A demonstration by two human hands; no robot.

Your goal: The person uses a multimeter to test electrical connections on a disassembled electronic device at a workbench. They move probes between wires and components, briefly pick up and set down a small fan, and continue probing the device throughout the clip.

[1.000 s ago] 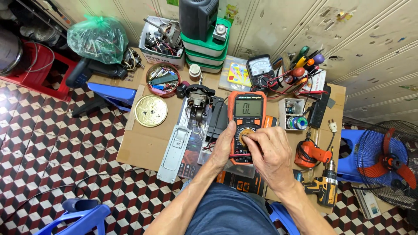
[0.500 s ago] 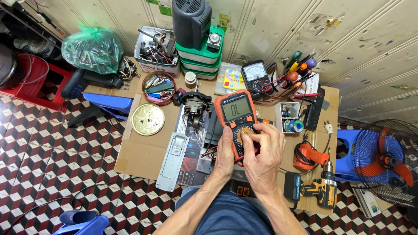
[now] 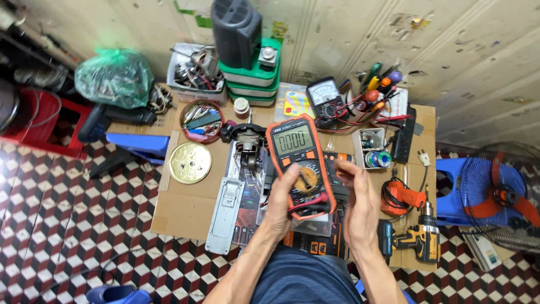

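bare forearms, no sleeves; both hands (image 3: 284,202) ungloved; dk blue trousers (image 3: 304,278) on lap.

At frame centre the multimeter (image 3: 298,163) lies above the desk (image 3: 185,211), round tin lid (image 3: 190,162) left, cordless drill (image 3: 416,242) lower right.

Bright, even light; wide-angle edge distortion.

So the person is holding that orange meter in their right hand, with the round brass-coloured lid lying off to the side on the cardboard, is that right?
Not quite: the head view shows the left hand holding the orange meter. The right hand is open beside it, its fingers apart from the meter. The round brass-coloured lid does lie off to the side on the cardboard.
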